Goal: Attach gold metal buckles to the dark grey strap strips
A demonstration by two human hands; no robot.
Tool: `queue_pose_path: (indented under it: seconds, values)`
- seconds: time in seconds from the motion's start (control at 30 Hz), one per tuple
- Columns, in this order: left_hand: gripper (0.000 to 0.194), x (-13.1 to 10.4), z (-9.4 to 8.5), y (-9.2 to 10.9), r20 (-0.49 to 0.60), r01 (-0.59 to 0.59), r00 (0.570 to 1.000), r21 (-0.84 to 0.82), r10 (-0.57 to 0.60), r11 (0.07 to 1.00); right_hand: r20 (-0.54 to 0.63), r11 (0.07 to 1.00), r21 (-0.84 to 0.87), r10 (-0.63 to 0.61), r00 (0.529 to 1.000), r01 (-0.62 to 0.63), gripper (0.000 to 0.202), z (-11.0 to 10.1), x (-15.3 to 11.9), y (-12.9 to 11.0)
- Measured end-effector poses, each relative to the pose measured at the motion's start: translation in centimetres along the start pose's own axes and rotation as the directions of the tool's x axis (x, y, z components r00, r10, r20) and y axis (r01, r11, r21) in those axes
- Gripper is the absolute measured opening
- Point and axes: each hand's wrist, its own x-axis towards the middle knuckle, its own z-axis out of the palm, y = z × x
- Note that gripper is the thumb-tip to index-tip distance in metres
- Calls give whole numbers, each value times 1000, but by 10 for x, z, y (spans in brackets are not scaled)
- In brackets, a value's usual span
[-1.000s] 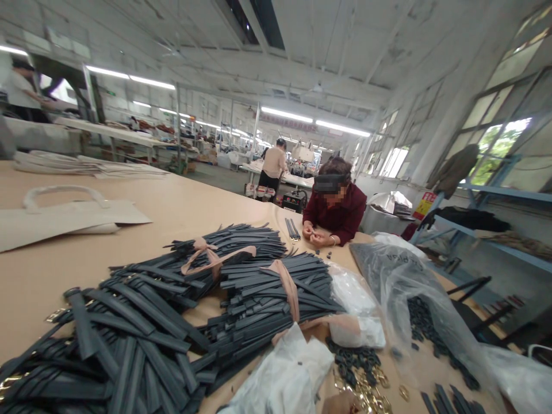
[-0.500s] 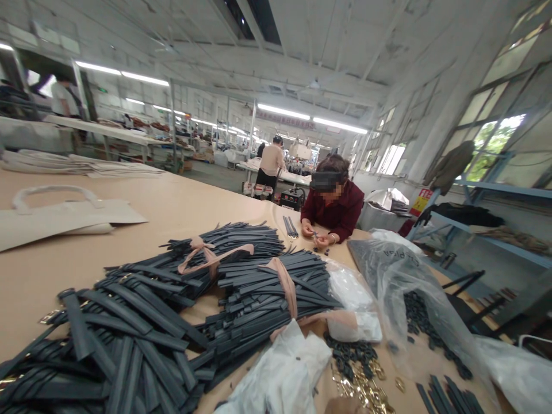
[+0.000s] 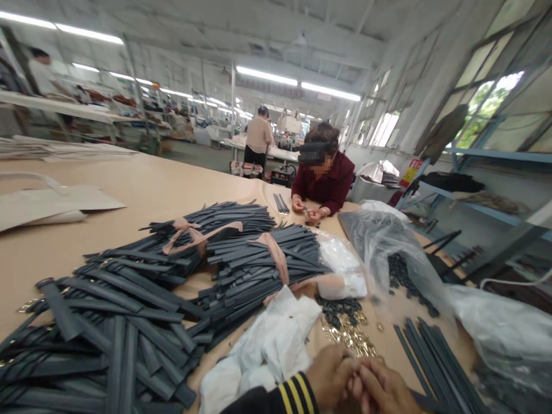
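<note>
Low in the head view, my left hand [image 3: 330, 374] comes out of a black sleeve with yellow stripes, its fingers closed round something small and dark that I cannot make out. Against it is my right hand [image 3: 382, 382], fingers bent together; what they hold is hidden. Gold buckles [image 3: 351, 336] and black loops [image 3: 338, 307] lie just beyond my hands. A white cloth [image 3: 267, 345] is left of them. Dark straps [image 3: 440, 356] lie to the right. Strap bundles [image 3: 267, 259] tied with pinkish strips and a loose strap pile [image 3: 107, 333] cover the left and middle.
Across the table [image 3: 172, 178], a person in dark red [image 3: 328, 184] handles a small piece near some straps. Clear plastic bags [image 3: 388, 241] with black loops lie at the right. A pale bag piece [image 3: 64, 204] rests at the left. Other people stand farther back.
The view has tilted down and shifted right, so the table's things sit higher in it. Both my hands now show at the bottom, together; before, only a blurred bit of skin showed there.
</note>
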Motion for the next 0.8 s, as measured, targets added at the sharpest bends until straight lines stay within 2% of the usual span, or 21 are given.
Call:
queue_pose_path:
  seconds: [0.07,0.1,0.17,0.23,0.27,0.33,0.43,0.63,0.8]
  values:
    - [40,0,2,0,3,59,998,-114,-59,992,-52,999,-3,40,998,-41,37,-5,-2,1]
    - [38,0,2,2,-8,89,996,-163,-91,983,-121,997,-51,43,992,-49,35,-10,-4,3]
    - [35,2,0,5,-25,112,992,-198,-120,974,-293,979,-202,-22,956,-39,32,-23,-7,6]
    - [34,4,-3,9,-15,122,992,-213,-128,969,-319,931,-366,-121,940,-4,34,-37,-11,10]
    - [34,4,-4,10,0,131,991,-224,-135,966,-260,909,-416,-134,956,14,33,-43,-13,12]
    - [35,4,-5,12,32,156,988,-251,-153,955,-79,887,-460,-81,994,36,26,-52,-17,13]
    - [35,3,-6,12,90,177,983,-260,-159,949,138,890,-454,29,990,37,26,-58,-21,12]
    - [34,0,-7,12,200,165,972,-199,-125,966,310,983,-183,86,947,-30,26,-46,-16,5]
    - [31,-1,-6,16,191,150,974,-155,-119,977,323,996,-42,89,942,-80,26,-35,-13,7]
